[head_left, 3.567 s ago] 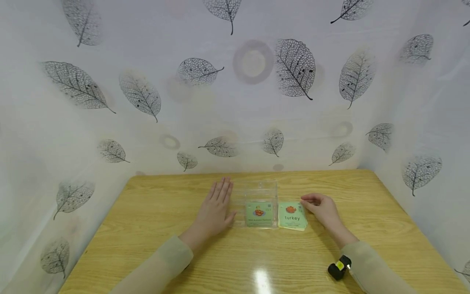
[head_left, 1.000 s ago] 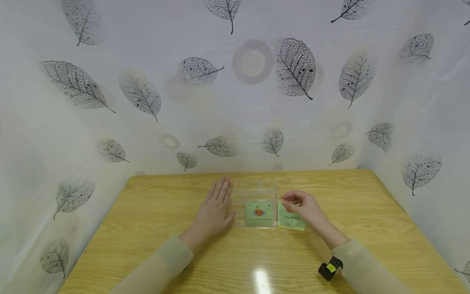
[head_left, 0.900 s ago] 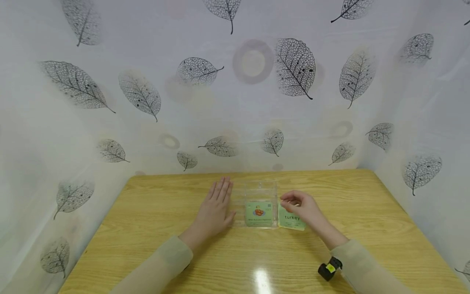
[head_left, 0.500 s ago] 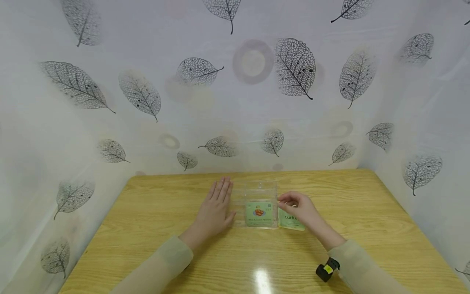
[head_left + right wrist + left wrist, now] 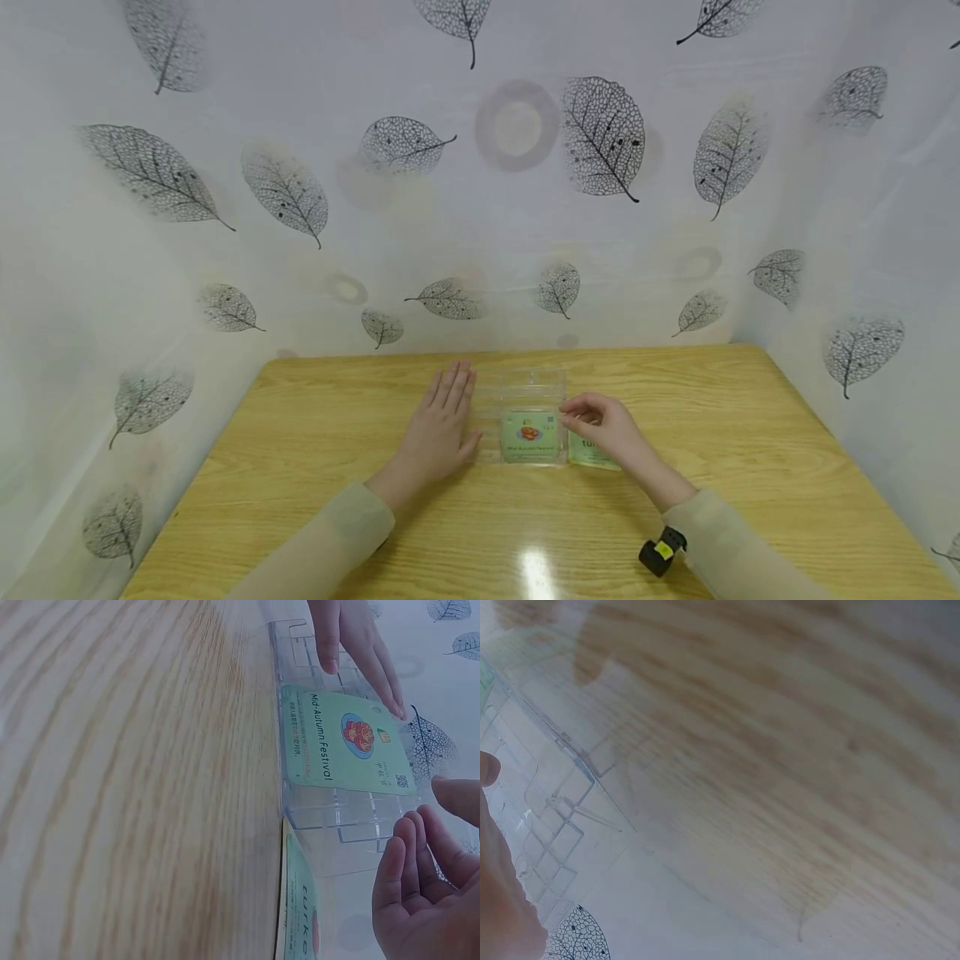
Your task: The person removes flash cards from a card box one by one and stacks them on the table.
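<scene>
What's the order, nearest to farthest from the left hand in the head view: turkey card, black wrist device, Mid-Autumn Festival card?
1. Mid-Autumn Festival card, in the clear tray, just right of the left hand.
2. Turkey card, right of the clear tray, partly covered by the right hand.
3. Black wrist device, farther right and nearer the viewer.

Green cards point(image 5: 349, 739), black-leafed white backdrop point(image 5: 480, 221)

The head camera looked forward and down over the table point(image 5: 330, 417) from well back; both wrist cameras sat close, tilted sideways. Head and right wrist views shared the Mid-Autumn Festival card point(image 5: 349, 742) and turkey card point(image 5: 592, 455).
</scene>
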`<action>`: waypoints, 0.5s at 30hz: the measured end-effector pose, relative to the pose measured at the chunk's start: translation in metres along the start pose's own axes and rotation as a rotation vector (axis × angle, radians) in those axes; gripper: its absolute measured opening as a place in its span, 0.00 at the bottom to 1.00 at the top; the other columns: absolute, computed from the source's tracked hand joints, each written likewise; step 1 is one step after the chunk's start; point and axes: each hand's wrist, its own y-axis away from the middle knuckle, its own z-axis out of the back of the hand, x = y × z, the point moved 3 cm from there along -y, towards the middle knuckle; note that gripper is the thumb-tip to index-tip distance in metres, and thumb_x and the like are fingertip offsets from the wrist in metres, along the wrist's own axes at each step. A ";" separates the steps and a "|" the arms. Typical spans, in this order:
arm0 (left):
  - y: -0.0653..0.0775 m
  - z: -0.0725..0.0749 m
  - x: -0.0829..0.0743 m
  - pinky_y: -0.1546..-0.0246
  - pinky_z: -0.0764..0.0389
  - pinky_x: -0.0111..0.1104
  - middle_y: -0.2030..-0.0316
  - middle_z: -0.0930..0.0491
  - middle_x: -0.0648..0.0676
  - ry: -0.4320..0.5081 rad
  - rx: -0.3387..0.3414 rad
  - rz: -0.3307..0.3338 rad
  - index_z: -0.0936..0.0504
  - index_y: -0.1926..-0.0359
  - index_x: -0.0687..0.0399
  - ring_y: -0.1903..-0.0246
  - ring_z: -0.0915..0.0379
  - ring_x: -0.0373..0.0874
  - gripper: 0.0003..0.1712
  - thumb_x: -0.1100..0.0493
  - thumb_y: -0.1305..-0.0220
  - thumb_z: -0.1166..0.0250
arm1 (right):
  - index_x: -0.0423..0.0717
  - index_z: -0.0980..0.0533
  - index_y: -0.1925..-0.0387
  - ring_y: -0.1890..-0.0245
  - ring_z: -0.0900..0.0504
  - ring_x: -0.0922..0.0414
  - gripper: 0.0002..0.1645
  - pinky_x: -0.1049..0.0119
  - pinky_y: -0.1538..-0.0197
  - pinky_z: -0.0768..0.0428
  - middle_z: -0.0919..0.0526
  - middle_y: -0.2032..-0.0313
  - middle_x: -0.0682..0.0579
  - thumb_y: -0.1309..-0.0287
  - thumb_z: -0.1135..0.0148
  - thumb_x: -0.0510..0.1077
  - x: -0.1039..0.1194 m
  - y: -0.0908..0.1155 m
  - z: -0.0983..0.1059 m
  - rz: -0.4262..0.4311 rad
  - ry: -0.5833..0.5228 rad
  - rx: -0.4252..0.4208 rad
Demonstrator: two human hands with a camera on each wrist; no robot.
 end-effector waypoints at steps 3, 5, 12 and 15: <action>0.000 0.001 0.000 0.14 0.50 0.49 0.15 0.55 0.66 0.013 -0.004 -0.001 0.51 0.17 0.68 0.15 0.57 0.60 0.53 0.34 0.22 0.47 | 0.35 0.16 0.49 0.61 0.18 0.63 0.13 0.73 0.58 0.17 0.11 0.54 0.40 0.30 0.31 0.39 -0.001 -0.001 -0.001 -0.006 0.003 -0.002; 0.001 0.002 0.000 0.14 0.51 0.49 0.15 0.56 0.66 0.020 -0.002 0.000 0.51 0.17 0.68 0.15 0.57 0.60 0.53 0.34 0.22 0.47 | 0.35 0.16 0.49 0.62 0.19 0.64 0.13 0.73 0.58 0.17 0.11 0.54 0.40 0.30 0.32 0.39 -0.002 -0.002 -0.002 -0.009 0.005 -0.004; 0.001 0.001 0.000 0.14 0.51 0.49 0.15 0.56 0.66 0.018 -0.005 0.002 0.51 0.17 0.68 0.15 0.57 0.59 0.53 0.34 0.22 0.48 | 0.35 0.16 0.50 0.62 0.18 0.63 0.13 0.73 0.60 0.17 0.11 0.54 0.40 0.31 0.31 0.40 -0.001 -0.002 -0.004 -0.015 0.012 -0.002; 0.001 0.000 0.000 0.14 0.50 0.49 0.15 0.55 0.66 0.019 -0.014 0.005 0.51 0.17 0.68 0.15 0.56 0.59 0.53 0.34 0.22 0.47 | 0.34 0.16 0.50 0.62 0.18 0.61 0.13 0.72 0.61 0.18 0.11 0.54 0.40 0.31 0.30 0.40 0.000 -0.002 -0.005 -0.015 0.013 -0.006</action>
